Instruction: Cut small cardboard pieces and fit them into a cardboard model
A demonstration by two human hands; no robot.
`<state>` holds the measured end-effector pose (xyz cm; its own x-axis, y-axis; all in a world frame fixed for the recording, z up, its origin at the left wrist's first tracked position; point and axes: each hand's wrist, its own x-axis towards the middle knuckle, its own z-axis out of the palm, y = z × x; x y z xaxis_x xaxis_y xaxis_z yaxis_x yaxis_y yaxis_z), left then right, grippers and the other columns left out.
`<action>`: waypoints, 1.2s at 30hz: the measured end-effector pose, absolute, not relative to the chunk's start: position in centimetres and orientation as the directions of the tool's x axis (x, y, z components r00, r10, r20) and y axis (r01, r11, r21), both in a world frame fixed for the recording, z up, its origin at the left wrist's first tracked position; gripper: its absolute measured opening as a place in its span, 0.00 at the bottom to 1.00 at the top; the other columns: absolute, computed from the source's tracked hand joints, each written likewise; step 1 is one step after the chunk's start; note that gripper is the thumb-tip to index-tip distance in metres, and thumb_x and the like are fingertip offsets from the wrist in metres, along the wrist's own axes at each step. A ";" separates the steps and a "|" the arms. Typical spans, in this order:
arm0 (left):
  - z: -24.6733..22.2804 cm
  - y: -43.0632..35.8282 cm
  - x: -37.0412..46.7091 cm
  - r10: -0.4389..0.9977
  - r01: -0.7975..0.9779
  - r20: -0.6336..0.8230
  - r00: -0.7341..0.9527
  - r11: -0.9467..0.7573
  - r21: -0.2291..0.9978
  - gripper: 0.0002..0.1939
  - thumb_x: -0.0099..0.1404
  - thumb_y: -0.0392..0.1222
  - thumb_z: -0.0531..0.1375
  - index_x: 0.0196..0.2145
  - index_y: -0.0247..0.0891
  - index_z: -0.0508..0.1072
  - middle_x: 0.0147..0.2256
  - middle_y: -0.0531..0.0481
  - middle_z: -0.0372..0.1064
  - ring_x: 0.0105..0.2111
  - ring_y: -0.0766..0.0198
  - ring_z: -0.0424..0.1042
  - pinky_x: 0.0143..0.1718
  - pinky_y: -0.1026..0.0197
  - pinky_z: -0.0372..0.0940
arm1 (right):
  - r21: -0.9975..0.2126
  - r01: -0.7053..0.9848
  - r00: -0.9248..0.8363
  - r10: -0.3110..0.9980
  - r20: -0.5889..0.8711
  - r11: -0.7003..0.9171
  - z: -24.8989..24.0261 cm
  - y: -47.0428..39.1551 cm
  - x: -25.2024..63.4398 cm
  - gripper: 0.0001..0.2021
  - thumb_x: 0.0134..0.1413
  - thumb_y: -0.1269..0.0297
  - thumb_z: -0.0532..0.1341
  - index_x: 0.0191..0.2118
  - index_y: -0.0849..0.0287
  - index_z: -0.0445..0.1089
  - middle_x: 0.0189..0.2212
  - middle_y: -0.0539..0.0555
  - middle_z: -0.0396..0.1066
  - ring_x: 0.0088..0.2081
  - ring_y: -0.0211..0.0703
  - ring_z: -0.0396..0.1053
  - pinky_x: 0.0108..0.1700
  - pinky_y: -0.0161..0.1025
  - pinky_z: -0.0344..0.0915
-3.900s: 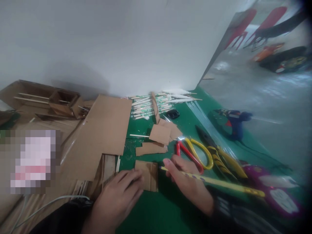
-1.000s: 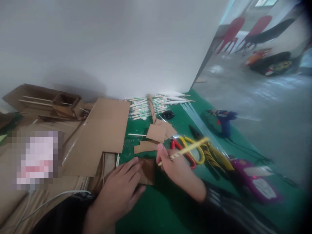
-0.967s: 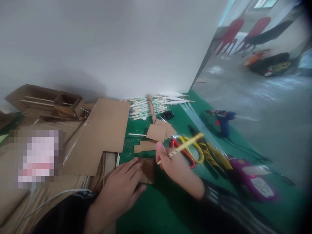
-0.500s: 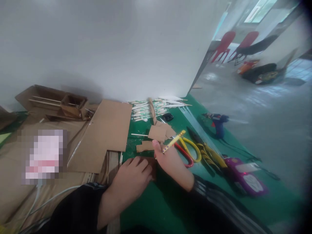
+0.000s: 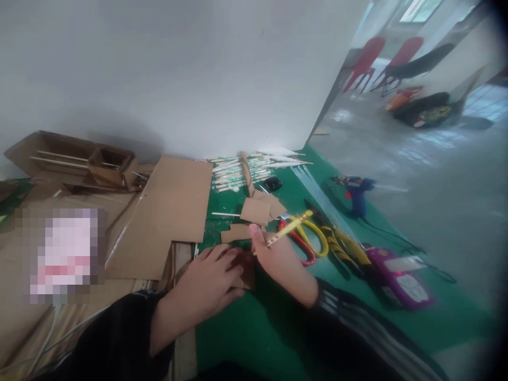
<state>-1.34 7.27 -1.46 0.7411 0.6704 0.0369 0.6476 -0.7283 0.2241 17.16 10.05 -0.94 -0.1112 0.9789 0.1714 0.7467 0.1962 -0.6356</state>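
Observation:
My right hand (image 5: 281, 262) is closed round a yellow patterned pencil (image 5: 289, 228), its upper end leaning to the right. The writing end is hidden behind the hand. Under the fingers of my left hand (image 5: 208, 280) lies a small brown cardboard piece (image 5: 246, 274), held against the green tabletop (image 5: 254, 338). Part of this piece is covered by the fingers. Just beyond my hands are a torn cardboard strip (image 5: 235, 232) and several small cardboard squares (image 5: 254, 211). Scissors (image 5: 322, 238) with red and yellow handles rest beside my right wrist.
Yellow-and-black pliers (image 5: 349, 246), a purple device (image 5: 405, 283) and a blue glue gun (image 5: 357, 193) lie to the right. Large cardboard (image 5: 178, 201) and an open cardboard box (image 5: 59, 151) occupy the left. Bundled sticks (image 5: 234, 174) lie by the white wall (image 5: 190, 79).
My left hand has shifted slightly, its fingers less curled, and more of the cardboard piece shows. The pencil's upper end has tipped further right. The view has moved a little.

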 end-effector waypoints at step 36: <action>-0.6 7.1 -2.1 0.668 0.604 -0.034 0.743 -0.649 0.463 0.36 0.54 0.32 0.58 0.60 0.44 0.59 0.55 0.43 0.59 0.56 0.50 0.57 0.55 0.46 0.61 | -0.680 0.710 -0.131 0.983 0.127 0.182 -1.2 10.2 17.7 0.25 0.67 0.51 0.45 0.24 0.55 0.67 0.18 0.50 0.70 0.23 0.42 0.71 0.27 0.35 0.62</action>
<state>-2.06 7.07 -0.64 0.7430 0.6684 -0.0337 0.6044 -0.6485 0.4627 17.72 10.24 -1.25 -0.1308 0.9832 0.1272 0.7102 0.1825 -0.6800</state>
